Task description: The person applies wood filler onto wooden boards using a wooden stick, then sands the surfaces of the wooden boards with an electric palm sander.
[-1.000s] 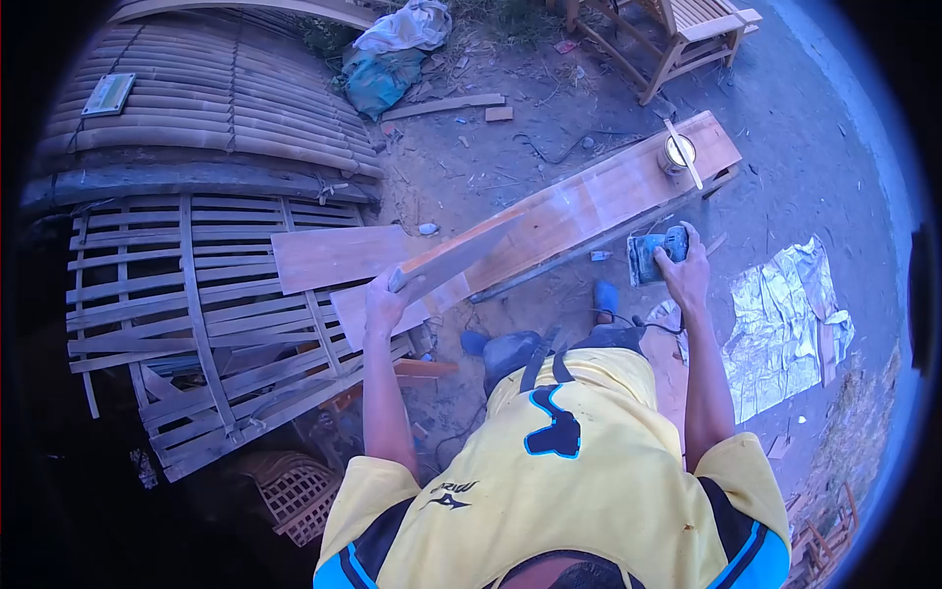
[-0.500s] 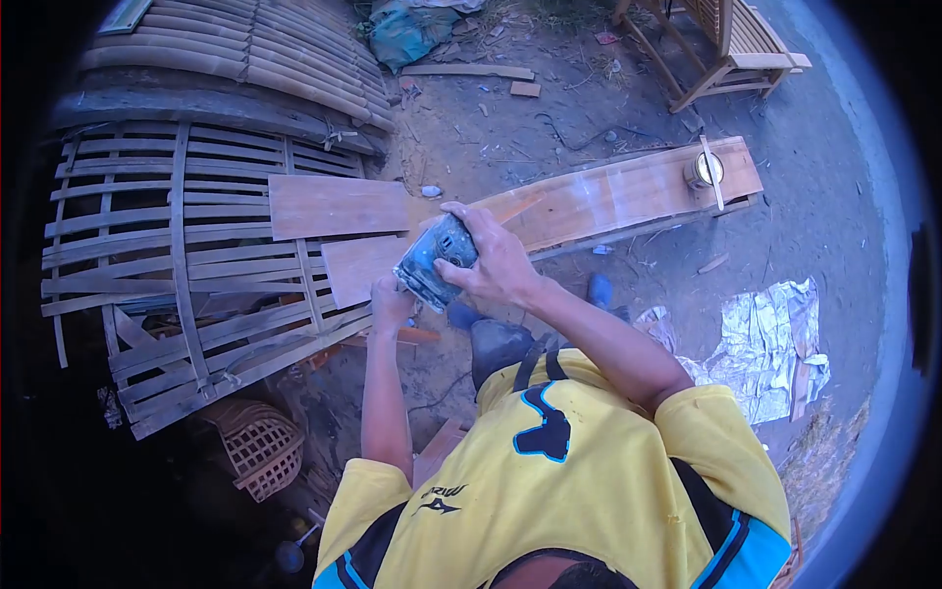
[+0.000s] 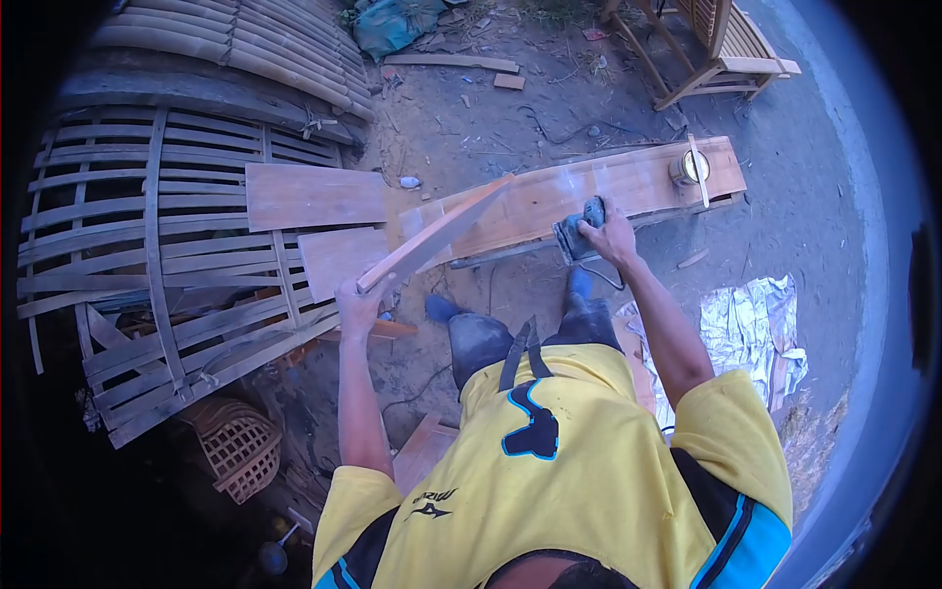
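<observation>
My left hand (image 3: 359, 306) is closed around the near end of a wooden board (image 3: 442, 234), which is tipped up on its edge. The board's far end is over a long wide plank (image 3: 579, 196); whether it rests there I cannot tell. My right hand (image 3: 614, 238) grips a dusty electric sander (image 3: 577, 234) by its top, out to the right near the plank's front edge. The sander is apart from the board, and its cord hangs below. On the plank's right end stands a tin can (image 3: 688, 169) with a flat stick (image 3: 699, 169) across its top.
At left, two flat wood pieces (image 3: 314, 196) lie on a slatted bamboo frame (image 3: 155, 245). A wooden chair (image 3: 721, 64) stands at the upper right. Crumpled silvery sheeting (image 3: 748, 329) lies on the ground at right, and a woven basket (image 3: 240, 447) is at lower left.
My right hand has carried the sander away from the board, to the right. The board, earlier mostly behind the sander and hands, now shows tilted on edge in my left hand.
</observation>
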A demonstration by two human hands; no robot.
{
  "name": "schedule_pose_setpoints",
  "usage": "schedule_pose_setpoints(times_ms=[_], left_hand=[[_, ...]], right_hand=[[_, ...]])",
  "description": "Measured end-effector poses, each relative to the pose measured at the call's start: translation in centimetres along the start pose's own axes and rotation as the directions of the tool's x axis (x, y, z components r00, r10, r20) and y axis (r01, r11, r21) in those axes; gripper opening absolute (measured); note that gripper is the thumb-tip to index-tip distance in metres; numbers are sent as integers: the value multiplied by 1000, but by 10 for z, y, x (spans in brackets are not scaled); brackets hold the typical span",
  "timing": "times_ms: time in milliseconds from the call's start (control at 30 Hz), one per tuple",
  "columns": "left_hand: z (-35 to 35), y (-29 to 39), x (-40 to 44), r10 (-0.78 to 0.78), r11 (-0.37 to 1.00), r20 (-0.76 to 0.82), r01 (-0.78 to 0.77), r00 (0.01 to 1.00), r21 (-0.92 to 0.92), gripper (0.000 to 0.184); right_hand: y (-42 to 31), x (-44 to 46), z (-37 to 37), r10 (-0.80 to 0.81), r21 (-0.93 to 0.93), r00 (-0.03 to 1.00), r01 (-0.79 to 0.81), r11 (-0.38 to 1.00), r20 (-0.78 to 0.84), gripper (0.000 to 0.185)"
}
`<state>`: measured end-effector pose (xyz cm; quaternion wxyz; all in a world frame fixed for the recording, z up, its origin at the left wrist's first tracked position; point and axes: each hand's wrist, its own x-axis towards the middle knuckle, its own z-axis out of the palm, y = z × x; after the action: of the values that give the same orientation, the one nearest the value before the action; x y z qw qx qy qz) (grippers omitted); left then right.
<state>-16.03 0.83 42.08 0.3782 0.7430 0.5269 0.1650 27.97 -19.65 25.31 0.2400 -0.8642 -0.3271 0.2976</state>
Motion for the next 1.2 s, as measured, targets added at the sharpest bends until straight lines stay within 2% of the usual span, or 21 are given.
schedule_pose_setpoints(times_ms=[33, 67, 100, 167, 233, 300, 400, 467, 500, 567, 633, 700, 833, 900, 933, 1000, 1100, 1200], left_hand=[[4, 3, 4, -70, 997, 9, 70, 998, -28, 32], [10, 9, 9, -58, 998, 20, 59, 998, -33, 32], [20, 18, 13, 13, 1000, -17, -13, 1000, 9, 32], [37, 34, 20, 97, 995, -37, -96, 995, 33, 31], [49, 45, 25, 90, 989, -37, -94, 995, -115, 32], [64, 45, 32, 88, 981, -17, -89, 996, -171, 32], [100, 43, 46, 65, 959, -2, -63, 998, -275, 32], [135, 39, 60, 155, 914, -27, -154, 988, -375, 35], [144, 52, 62, 142, 935, 20, -127, 990, -332, 38], [165, 58, 64, 149, 910, 36, -122, 988, -395, 32], [185, 45, 70, 157, 886, 48, -119, 986, -448, 33], [193, 27, 74, 101, 907, 128, -38, 987, -420, 32], [184, -22, 81, 157, 887, 172, -63, 973, -457, 34], [171, -46, 84, 136, 959, 201, -78, 970, -273, 36], [165, -56, 87, 128, 958, 187, -73, 974, -276, 36], [156, -76, 91, 54, 998, 215, -55, 975, 1, 37], [169, -139, 108, 60, 996, 194, -70, 979, 47, 35], [168, -141, 117, 119, 988, 151, -132, 981, 76, 28]], right_hand=[[22, -5, -9, 5, -3, 1000, -5, 1000, -14, 91], [43, -12, -18, 89, -40, 995, -90, 995, -45, 91], [62, -22, -29, 176, -75, 981, -182, 980, -81, 90], [92, -46, -53, 213, -85, 969, -224, 971, -127, 90], [121, -67, -73, 241, -93, 954, -260, 961, -176, 90], [144, -89, -84, 273, -62, 928, -297, 953, -254, 88], [153, -119, -99, 315, -32, 897, -341, 940, -312, 85], [158, -132, -100, 334, -26, 877, -365, 931, -345, 88], [154, -136, -102, 357, -9, 870, -383, 924, -340, 90], [145, -139, -103, 405, -11, 859, -429, 903, -313, 90], [127, -143, -106, 402, 31, 854, -416, 909, -331, 90], [116, -143, -101, 383, 61, 866, -385, 921, -321, 93], [92, -139, -94, 360, 56, 883, -361, 931, -301, 92], [78, -133, -86, 290, 18, 898, -302, 953, -330, 89], [69, -129, -84, 265, 20, 909, -273, 962, -321, 88], [49, -120, -76, 202, -14, 929, -217, 976, -310, 88], [14, -104, -61, 138, -43, 950, -156, 987, -279, 85], [-31, -89, -45, 46, -89, 971, -69, 994, -235, 86]])
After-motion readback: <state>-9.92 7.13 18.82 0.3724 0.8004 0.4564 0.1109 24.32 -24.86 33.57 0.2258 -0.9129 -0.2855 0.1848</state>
